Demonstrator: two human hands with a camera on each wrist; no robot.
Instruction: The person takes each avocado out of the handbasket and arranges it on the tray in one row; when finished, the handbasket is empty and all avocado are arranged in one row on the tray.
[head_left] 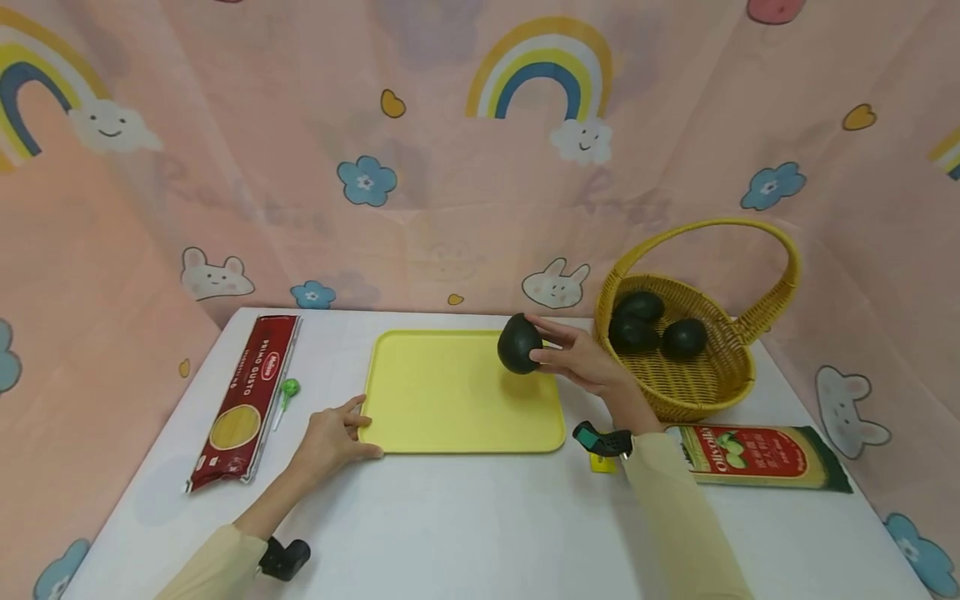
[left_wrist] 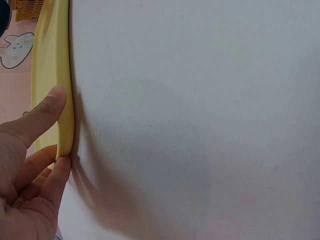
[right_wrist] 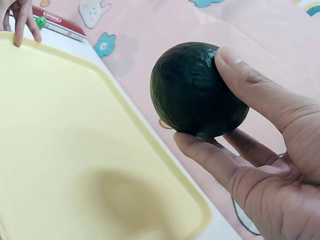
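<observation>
Between the thumb and fingers of my right hand (head_left: 576,357) is a dark green avocado (head_left: 519,343), held above the right part of a yellow tray (head_left: 450,400). In the right wrist view the avocado (right_wrist: 192,90) is clear of the tray, which bears its shadow. My left hand (head_left: 337,435) grips the tray's front left corner. The left wrist view shows the thumb on the rim (left_wrist: 63,105) and fingers curled at the corner. Several more avocados (head_left: 684,338) lie in a yellow wicker basket (head_left: 720,383) right of the tray.
At left lies a red spaghetti packet (head_left: 247,392), with a green lollipop (head_left: 289,387) beside it. A green and red packet (head_left: 757,454) lies in front of the basket. A small yellow item (head_left: 602,464) shows partly under the right wrist. Patterned pink cloth (head_left: 450,233) hangs behind the white table (head_left: 465,525).
</observation>
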